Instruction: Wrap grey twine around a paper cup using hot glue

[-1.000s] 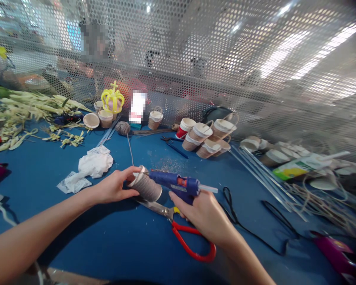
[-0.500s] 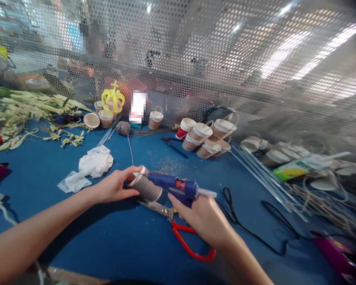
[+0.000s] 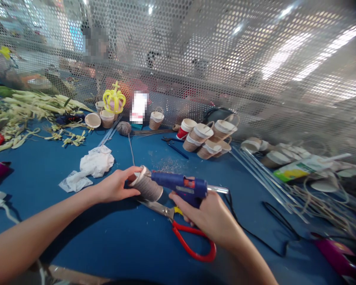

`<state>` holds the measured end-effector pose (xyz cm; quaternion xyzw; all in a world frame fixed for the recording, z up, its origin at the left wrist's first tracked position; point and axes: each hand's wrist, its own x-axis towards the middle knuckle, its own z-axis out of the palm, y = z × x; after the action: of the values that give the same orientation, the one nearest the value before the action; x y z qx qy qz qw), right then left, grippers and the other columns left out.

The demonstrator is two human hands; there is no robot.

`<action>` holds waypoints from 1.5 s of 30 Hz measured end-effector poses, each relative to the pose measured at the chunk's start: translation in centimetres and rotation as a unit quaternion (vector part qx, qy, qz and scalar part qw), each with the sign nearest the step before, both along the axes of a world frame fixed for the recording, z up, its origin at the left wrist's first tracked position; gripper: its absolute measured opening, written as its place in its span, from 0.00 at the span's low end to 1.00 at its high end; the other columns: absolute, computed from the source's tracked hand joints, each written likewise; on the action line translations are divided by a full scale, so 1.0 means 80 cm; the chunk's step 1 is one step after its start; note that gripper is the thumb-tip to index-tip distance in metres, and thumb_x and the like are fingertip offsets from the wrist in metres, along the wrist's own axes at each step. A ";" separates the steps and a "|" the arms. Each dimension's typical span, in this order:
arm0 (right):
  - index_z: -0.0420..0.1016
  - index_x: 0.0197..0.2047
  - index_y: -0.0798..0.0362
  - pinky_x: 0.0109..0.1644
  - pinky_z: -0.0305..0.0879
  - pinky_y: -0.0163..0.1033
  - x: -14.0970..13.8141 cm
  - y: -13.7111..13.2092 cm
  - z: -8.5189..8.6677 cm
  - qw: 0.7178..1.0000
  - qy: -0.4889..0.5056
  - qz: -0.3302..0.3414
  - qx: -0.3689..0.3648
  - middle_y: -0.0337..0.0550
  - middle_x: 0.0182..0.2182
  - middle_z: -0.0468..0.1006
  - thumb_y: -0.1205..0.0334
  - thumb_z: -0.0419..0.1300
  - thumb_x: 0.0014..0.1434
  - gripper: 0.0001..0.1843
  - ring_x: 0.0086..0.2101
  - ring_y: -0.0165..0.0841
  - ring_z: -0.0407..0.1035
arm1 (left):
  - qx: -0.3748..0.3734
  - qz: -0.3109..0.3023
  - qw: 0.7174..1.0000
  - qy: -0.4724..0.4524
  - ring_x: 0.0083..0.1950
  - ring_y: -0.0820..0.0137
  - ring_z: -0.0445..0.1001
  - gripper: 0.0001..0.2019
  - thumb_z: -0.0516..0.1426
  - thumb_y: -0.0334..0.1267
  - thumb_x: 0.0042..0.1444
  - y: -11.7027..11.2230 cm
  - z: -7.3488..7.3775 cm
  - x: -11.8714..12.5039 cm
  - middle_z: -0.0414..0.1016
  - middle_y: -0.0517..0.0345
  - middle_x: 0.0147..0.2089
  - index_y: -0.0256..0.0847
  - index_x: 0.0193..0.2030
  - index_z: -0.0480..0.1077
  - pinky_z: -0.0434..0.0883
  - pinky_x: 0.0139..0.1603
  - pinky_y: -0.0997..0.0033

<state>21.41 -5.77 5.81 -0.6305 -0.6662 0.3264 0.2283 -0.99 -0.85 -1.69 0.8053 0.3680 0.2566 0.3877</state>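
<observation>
My left hand (image 3: 120, 185) grips the rim of a small paper cup (image 3: 148, 187) wrapped in grey yarn, tilted on its side with the opening toward my palm. From the cup, a strand of yarn runs back to a grey yarn ball (image 3: 124, 128). In my right hand (image 3: 210, 213) is a blue hot glue gun (image 3: 178, 185), with a clear glue stick poking out of its back. Its nozzle is at the cup's rim; whether it touches I cannot tell. Under my right hand lie red-handled scissors (image 3: 192, 253), their blades reaching below the cup.
Crumpled white plastic (image 3: 97, 162) lies left of the cup. Several small cups (image 3: 206, 132) with loop handles are grouped at the back, near pliers (image 3: 178, 150). Clear glue sticks (image 3: 264, 180) and a black cord (image 3: 255, 235) lie to the right. A perforated metal screen (image 3: 172, 79) closes off the back.
The glue gun has shifted slightly to the right and its nozzle has drawn back a little along the cup's rim. My left hand and the cup have hardly moved.
</observation>
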 end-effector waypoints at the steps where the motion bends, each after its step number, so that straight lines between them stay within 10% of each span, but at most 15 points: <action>1: 0.68 0.29 0.54 0.16 0.56 0.33 0.003 0.003 0.002 1.000 0.019 -0.013 -0.019 0.33 0.13 0.65 0.56 0.57 0.48 0.10 0.13 0.25 0.57 | -0.002 0.001 1.000 -0.004 0.41 0.65 0.72 0.25 0.56 0.37 0.50 0.000 0.001 0.000 0.74 0.51 0.41 0.39 0.55 0.54 0.69 0.35 0.70; 8: 0.69 0.32 0.55 0.22 0.60 0.30 0.036 0.060 -0.020 0.979 0.174 -0.104 0.014 0.39 0.25 0.73 0.56 0.62 0.45 0.13 0.23 0.26 0.65 | -0.032 0.001 0.999 -0.010 0.43 0.65 0.72 0.24 0.55 0.36 0.50 -0.001 0.007 0.000 0.74 0.51 0.42 0.39 0.54 0.54 0.67 0.42 0.67; 14: 0.68 0.26 0.60 0.23 0.61 0.31 0.038 0.115 -0.063 0.984 0.094 -0.144 -0.037 0.42 0.21 0.70 0.57 0.50 0.58 0.16 0.20 0.25 0.63 | -0.005 0.019 0.999 0.031 0.43 0.64 0.72 0.24 0.55 0.36 0.50 -0.002 0.013 0.001 0.73 0.50 0.43 0.39 0.54 0.55 0.67 0.43 0.65; 19: 0.66 0.46 0.57 0.39 0.67 0.43 0.030 0.137 -0.083 0.989 -0.002 -0.140 -0.053 0.46 0.42 0.70 0.57 0.52 0.58 0.15 0.37 0.33 0.68 | 0.026 0.022 0.998 0.047 0.40 0.64 0.72 0.23 0.55 0.36 0.50 -0.003 0.014 0.003 0.73 0.51 0.41 0.39 0.54 0.56 0.67 0.42 0.65; 24: 0.71 0.28 0.58 0.42 0.60 0.45 0.025 0.134 -0.075 0.984 -0.115 -0.131 0.025 0.54 0.33 0.73 0.55 0.58 0.52 0.13 0.43 0.46 0.66 | 0.064 0.019 0.996 0.062 0.38 0.64 0.72 0.23 0.55 0.36 0.50 -0.002 0.011 0.003 0.73 0.50 0.40 0.37 0.53 0.57 0.67 0.40 0.65; 31: 0.74 0.36 0.51 0.43 0.61 0.35 -0.026 0.109 -0.022 0.987 -0.083 0.112 0.077 0.41 0.36 0.74 0.52 0.46 0.60 0.18 0.38 0.31 0.68 | 0.118 0.001 0.990 0.074 0.39 0.65 0.71 0.22 0.54 0.33 0.50 -0.009 0.009 0.004 0.71 0.49 0.42 0.38 0.53 0.58 0.68 0.40 0.66; 36: 0.74 0.39 0.57 0.54 0.53 0.36 -0.052 0.110 0.009 0.916 -0.020 0.398 0.052 0.48 0.49 0.67 0.56 0.39 0.64 0.24 0.50 0.30 0.60 | 0.151 -0.013 0.985 0.077 0.41 0.65 0.70 0.21 0.55 0.31 0.50 -0.010 0.007 0.005 0.71 0.50 0.42 0.40 0.52 0.59 0.68 0.41 0.67; 45: 0.72 0.36 0.56 0.50 0.58 0.37 -0.036 0.122 0.014 0.899 -0.032 0.436 -0.003 0.49 0.53 0.61 0.61 0.52 0.58 0.10 0.49 0.31 0.61 | 0.124 -0.028 0.991 0.051 0.41 0.67 0.70 0.19 0.54 0.31 0.51 -0.005 0.022 -0.002 0.71 0.51 0.43 0.39 0.52 0.60 0.67 0.41 0.69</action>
<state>18.53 3.99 6.90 -0.2877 -0.8803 0.3751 0.0397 -1.12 -1.21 0.09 0.8692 0.3297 0.2480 0.2727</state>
